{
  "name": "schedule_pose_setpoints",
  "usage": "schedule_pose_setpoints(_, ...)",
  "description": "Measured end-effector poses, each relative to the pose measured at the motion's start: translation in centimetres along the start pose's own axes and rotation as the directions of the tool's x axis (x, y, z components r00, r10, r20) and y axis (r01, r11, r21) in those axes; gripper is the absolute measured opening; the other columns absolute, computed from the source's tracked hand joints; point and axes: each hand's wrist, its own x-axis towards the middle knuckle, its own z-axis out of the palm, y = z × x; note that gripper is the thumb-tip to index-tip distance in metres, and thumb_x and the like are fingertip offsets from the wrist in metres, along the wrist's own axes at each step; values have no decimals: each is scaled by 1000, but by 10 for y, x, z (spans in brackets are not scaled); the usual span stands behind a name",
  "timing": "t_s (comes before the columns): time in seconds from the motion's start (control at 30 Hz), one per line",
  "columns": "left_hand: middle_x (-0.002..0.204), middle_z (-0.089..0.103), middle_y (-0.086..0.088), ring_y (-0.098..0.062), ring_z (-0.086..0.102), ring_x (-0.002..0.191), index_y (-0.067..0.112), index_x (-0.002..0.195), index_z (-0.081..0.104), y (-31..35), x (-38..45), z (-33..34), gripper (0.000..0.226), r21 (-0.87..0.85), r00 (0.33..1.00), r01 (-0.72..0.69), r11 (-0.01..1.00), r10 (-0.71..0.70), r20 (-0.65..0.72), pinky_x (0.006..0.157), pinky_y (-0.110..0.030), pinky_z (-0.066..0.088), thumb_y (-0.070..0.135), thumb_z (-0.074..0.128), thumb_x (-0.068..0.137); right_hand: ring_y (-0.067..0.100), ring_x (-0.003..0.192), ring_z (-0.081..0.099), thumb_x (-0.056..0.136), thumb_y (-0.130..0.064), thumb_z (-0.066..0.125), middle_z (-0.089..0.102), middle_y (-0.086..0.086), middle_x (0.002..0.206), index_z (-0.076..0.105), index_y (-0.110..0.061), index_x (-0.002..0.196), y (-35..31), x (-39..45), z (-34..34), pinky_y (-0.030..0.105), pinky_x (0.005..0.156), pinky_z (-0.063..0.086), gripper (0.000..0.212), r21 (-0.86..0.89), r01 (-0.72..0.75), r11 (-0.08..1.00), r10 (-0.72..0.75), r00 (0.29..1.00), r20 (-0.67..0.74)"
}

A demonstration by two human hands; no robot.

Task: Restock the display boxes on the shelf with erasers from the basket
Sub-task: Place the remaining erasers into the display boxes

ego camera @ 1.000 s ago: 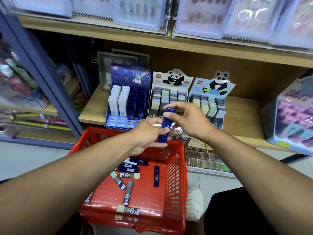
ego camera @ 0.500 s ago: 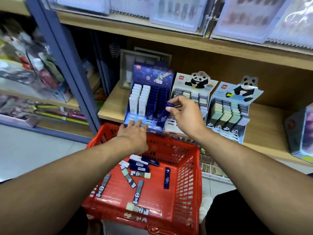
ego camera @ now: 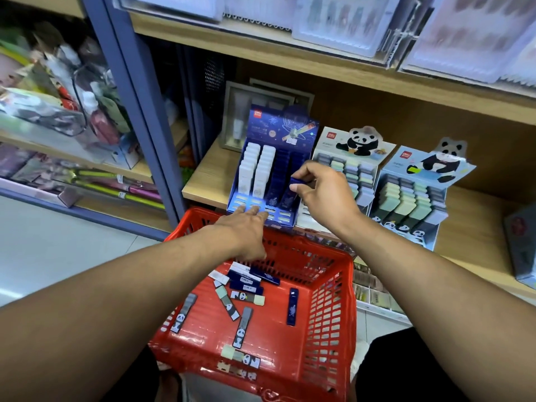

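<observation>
- Eraser [ego camera: 296,184]: dark blue, pinched at its top end by right hand [ego camera: 324,195], over the rightmost slot of the blue display box [ego camera: 269,181] — looks like it's being seated in its row.
- Left hand [ego camera: 246,227]: fingers straight, tips pressing the box's front lip, probably to steady it.
- Red basket [ego camera: 333,314] sits below the shelf [ego camera: 208,172]; loose blue and panda-print erasers lie inside.
- Two panda display boxes [ego camera: 351,166] stand right of the blue one.
- Red logo tag on the box headers; text too small to read.
</observation>
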Motion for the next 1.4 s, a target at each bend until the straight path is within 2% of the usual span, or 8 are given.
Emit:
schedule_pose_setpoints(0.33,168,-9,-1,-27,-8,155,22,161,-1,-1,-3,-4,98,-2,999,-18,1000,18,35,126,-47,11,42,67,93,25,79,66,92,-11,69,66,2,81,62,-16,94,4,7,-13,35,62,51,9,-109,-87,990,90,996,22)
schedule_pose_setpoints(0.57,167,-15,-3,-30,-14,154,20,161,-5,1,-3,-6,100,38,996,-19,999,16,91,125,-50,10,44,65,94,20,79,59,92,-7,69,63,0,86,63,-12,96,-1,7,-13,15,56,40,9,-164,-34,986,41,999,36)
schedule_pose_setpoints(0.67,168,-15,-3,-30,-13,154,20,161,-5,1,-4,-7,99,39,995,-21,999,17,94,125,-51,10,44,65,94,17,75,58,91,-4,68,64,3,87,63,-12,95,0,8,-12,14,54,40,11,-201,-20,979,27,999,31)
schedule_pose_setpoints(0.93,168,-15,-4,-31,-13,154,21,161,-4,2,-6,-10,100,45,995,-22,999,18,103,125,-51,10,46,65,94,22,79,62,91,-6,69,65,3,87,63,-14,94,-2,7,-13,33,66,50,11,-231,-14,973,22,999,32)
schedule_pose_setpoints(1.1,167,-15,-4,-31,-13,153,20,161,-5,4,-8,-10,97,51,994,-17,999,12,108,125,-50,8,44,63,95,23,79,64,91,-5,69,66,2,85,64,-14,94,-1,7,-14,33,67,52,11,-221,18,975,-9,999,43)
schedule_pose_setpoints(1.23,167,-15,-4,-31,-13,153,20,161,-5,5,-10,-12,97,62,994,-23,998,16,110,125,-48,7,44,62,96,24,77,65,90,-8,71,68,3,83,67,-14,96,2,5,-8,42,71,55,9,-248,42,968,-31,998,47)
schedule_pose_setpoints(1.33,167,-16,-5,-31,-14,153,19,161,-6,5,-10,-12,97,64,994,-25,998,18,110,125,-47,6,44,62,96,22,80,67,93,-19,69,75,0,93,74,-24,108,0,5,-7,35,74,55,16,-362,52,931,-49,999,17)
schedule_pose_setpoints(1.4,167,-16,-5,-31,-14,153,19,161,-6,5,-9,-10,97,73,994,-25,997,17,110,125,-48,6,45,62,96,27,97,69,97,-24,63,75,-2,108,71,-32,121,-2,5,-8,36,78,53,27,-524,68,849,-70,997,16)
